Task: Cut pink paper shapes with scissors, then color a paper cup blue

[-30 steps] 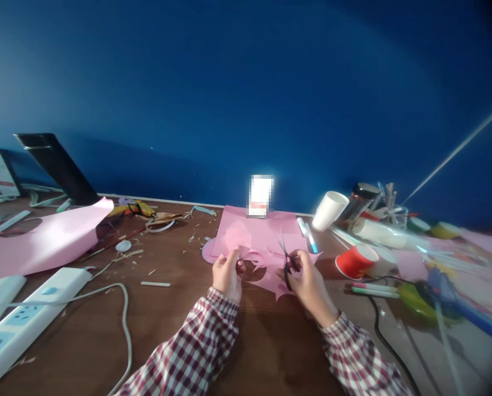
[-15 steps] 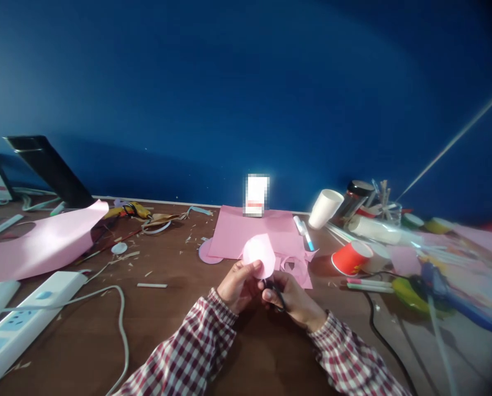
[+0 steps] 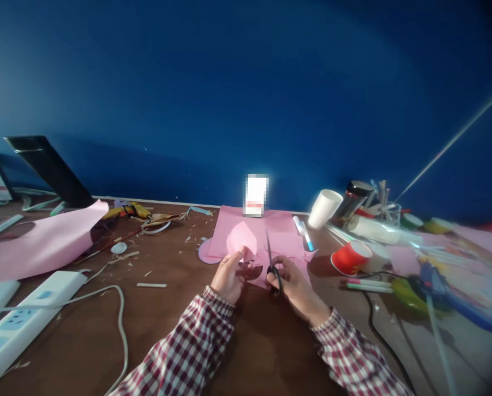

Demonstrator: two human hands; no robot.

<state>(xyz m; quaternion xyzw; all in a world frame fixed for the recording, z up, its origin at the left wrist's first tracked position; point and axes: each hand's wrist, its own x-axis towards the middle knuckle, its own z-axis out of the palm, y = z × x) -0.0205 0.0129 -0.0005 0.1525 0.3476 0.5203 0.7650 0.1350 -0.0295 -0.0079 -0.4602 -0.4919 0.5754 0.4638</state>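
My left hand point(image 3: 230, 275) pinches a small pink paper piece point(image 3: 241, 241) by its lower edge, thumb on top. Part of its outline is rounded and its top comes to a corner. In my right hand point(image 3: 293, 289) is a pair of black-handled scissors point(image 3: 269, 247), blades pointing up and away from me, apart from the paper piece. Behind both hands a larger pink sheet point(image 3: 225, 223) lies on the table, with pink offcuts at its right front. A round pink paper piece point(image 3: 207, 252) pokes out at the sheet's left edge.
A white paper cup point(image 3: 325, 209), a marker point(image 3: 304, 232) and a red paper cup point(image 3: 350, 258) stand or lie to the right. Leftward are a power strip point(image 3: 31, 313), its cable point(image 3: 123, 324) and a large cut pink sheet point(image 3: 56, 236). A blue wall point(image 3: 246, 99) rises behind.
My left hand has moved slightly left with the paper piece. The scissors have come away from the paper, so their blades now show. My hands are farther apart.
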